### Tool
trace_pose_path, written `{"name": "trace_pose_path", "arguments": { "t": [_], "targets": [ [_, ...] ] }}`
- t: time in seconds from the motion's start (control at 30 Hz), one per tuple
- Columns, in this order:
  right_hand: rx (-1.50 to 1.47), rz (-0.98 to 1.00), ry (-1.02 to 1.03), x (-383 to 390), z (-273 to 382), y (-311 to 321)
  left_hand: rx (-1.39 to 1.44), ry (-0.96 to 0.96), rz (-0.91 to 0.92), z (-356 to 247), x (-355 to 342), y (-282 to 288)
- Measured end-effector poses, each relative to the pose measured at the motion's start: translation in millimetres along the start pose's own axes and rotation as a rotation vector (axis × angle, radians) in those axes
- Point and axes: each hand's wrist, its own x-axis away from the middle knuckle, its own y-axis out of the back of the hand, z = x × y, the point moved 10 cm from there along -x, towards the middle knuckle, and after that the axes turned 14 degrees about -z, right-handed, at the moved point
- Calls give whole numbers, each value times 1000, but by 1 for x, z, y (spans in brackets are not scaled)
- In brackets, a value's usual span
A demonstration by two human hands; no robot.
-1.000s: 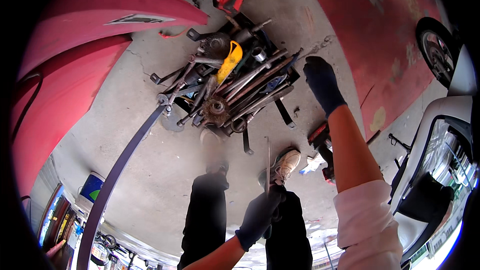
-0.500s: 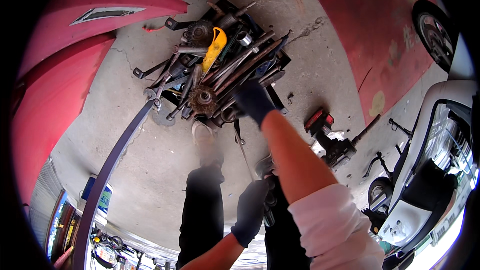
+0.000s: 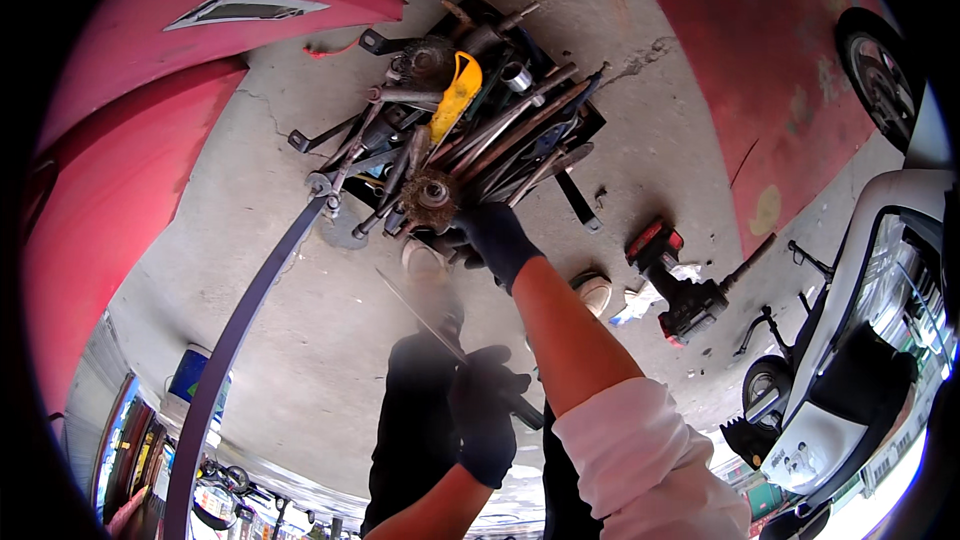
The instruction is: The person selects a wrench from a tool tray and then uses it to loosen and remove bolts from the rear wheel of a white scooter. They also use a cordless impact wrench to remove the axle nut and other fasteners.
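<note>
1. At the far left, two red panels [image 3: 130, 210] cover the ground; a blue bucket [image 3: 188, 372] stands nearer.
2. A long, dark bluish bar [image 3: 208, 395] slants from the near left to the left end of the heap of tools [image 3: 490, 135], closing off that side.
3. In the middle, the thin-shafted tool [image 3: 420, 317] points far and left, well apart from the heap. The gloved left hand [image 3: 482, 415] is closed round it, its dark handle jutting out on the right, above the dark trousers [image 3: 410, 425].
4. The heap crowds a dark tray [image 3: 594, 128] and spills past its edges. A round wire brush [image 3: 432, 195] and a yellow piece [image 3: 457, 95] lie on top, covering parts below.
5. The gloved right hand [image 3: 497, 240] is at the heap's near edge, just beside the brush, fingers bent; whether it grips anything, I cannot tell. Its forearm crosses the space before the right shoe [image 3: 592, 292].
6. Right of that forearm lies a black-and-red power tool [image 3: 690, 305].
7. Farther right come a faded red sheet [image 3: 750, 80], a white scooter [image 3: 820, 440] and a black-tyred wheel [image 3: 877, 85].
</note>
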Motion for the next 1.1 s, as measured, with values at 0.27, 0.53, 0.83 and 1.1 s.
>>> {"name": "trace_pose_path", "arguments": {
  "t": [0.27,0.53,0.83,1.1],
  "targets": [
    [-25,94,-33,-2,2,6,-32,-77,21,-10,-7,8],
    [-144,265,255,36,21,31,146,124,-6,9,-16,16],
    [921,307,1286,227,-19,78,314,246,231,10,-12,-22],
    [1078,15,1003,203,-26,127,269,378,-53,17,-16,1]
  ]
}}
